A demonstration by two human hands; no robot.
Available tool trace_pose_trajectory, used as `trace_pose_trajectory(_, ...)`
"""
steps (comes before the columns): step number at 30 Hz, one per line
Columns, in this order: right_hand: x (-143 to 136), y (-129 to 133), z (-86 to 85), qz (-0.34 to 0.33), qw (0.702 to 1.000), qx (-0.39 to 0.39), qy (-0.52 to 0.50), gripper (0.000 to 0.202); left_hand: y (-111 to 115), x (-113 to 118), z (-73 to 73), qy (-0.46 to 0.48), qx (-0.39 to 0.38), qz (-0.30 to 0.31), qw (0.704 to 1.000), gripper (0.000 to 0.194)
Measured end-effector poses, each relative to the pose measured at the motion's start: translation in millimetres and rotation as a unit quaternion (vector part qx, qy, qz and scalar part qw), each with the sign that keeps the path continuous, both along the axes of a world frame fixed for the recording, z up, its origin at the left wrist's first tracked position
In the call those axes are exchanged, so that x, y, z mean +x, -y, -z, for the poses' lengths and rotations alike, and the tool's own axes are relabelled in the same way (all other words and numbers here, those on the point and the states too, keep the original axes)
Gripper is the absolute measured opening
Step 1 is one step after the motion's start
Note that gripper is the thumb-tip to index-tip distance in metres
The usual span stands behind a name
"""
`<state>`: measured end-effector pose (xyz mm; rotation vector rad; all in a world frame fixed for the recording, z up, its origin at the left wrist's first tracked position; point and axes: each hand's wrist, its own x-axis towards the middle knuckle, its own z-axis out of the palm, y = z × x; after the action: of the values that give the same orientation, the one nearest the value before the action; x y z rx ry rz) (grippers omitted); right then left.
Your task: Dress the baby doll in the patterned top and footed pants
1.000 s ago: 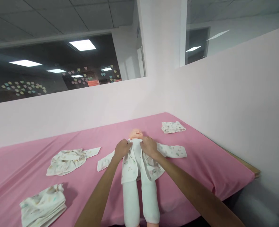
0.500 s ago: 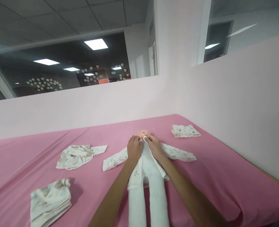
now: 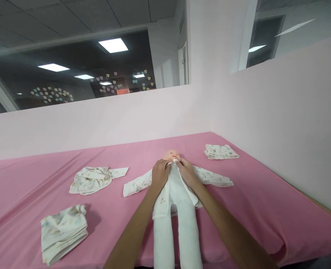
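A baby doll (image 3: 174,186) with a white cloth body lies on its back, its head away from me. It wears a white patterned baby shirt (image 3: 214,177), open down the front, with both sleeves spread sideways. At the neckline my left hand (image 3: 160,172) has its fingers closed on the shirt's left edge. My right hand (image 3: 185,170) pinches the collar on the other side, just below the doll's chin. Both hands are almost touching each other, and the fingertips are partly hidden by the fabric.
Pink sheeting (image 3: 106,224) covers the padded surface. To the left lie a crumpled patterned garment (image 3: 91,181) and a folded stack of cloth (image 3: 63,231). Another folded cloth (image 3: 220,151) is at the back right. Pale walls (image 3: 143,116) with windows bound the back and right.
The camera view has tilted slightly, so the scene sits a little higher. Both hands stay at the collar, with the right hand's fingers shifted only slightly.
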<state>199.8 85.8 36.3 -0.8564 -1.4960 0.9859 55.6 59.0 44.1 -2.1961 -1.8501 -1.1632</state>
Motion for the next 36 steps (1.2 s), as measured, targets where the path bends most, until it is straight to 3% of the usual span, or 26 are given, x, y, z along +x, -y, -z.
trace_pose_trajectory(9, 2.2, 0.8, -0.4, -0.008, 1.0, -0.003, -0.015, 0.024, 3.4, 0.3, 0.3, -0.028, 0.012, -0.005, 1.0, 0.023)
trace_pose_trajectory(16, 0.9, 4.2, -3.2, -0.035, 0.999, 0.008, -0.041, 0.031, 5.2, 1.5, 0.2, -0.078, 0.035, -0.025, 0.996, 0.022)
trace_pose_trajectory(23, -0.9, 8.9, -6.1, -0.037, 0.999, 0.029, -0.001, 0.027, 4.3, 2.5, 2.7, -0.105, 0.059, -0.042, 0.992, 0.014)
trace_pose_trajectory(27, -4.7, 10.5, -5.2, -0.036, 0.998, 0.048, 0.017, 0.025, 0.2, 0.2, 4.3, -0.028, 0.034, -0.041, 0.998, 0.01)
trace_pose_trajectory(30, -6.0, 11.4, -4.6, -0.024, 0.997, 0.066, 0.038, 0.024, -0.8, -3.5, 4.1, 0.071, 0.001, 0.022, 0.997, 0.013)
trace_pose_trajectory(33, -5.1, 14.0, -6.2, -0.018, 0.994, 0.082, 0.068, 0.023, 0.9, -6.8, 2.7, 0.179, -0.03, 0.088, 0.979, 0.018)
trace_pose_trajectory(36, -4.4, 16.3, -8.2, -0.007, 0.99, 0.101, 0.1, 0.024, 2.0, -7.3, 0.9, 0.257, -0.052, 0.113, 0.958, 0.019)
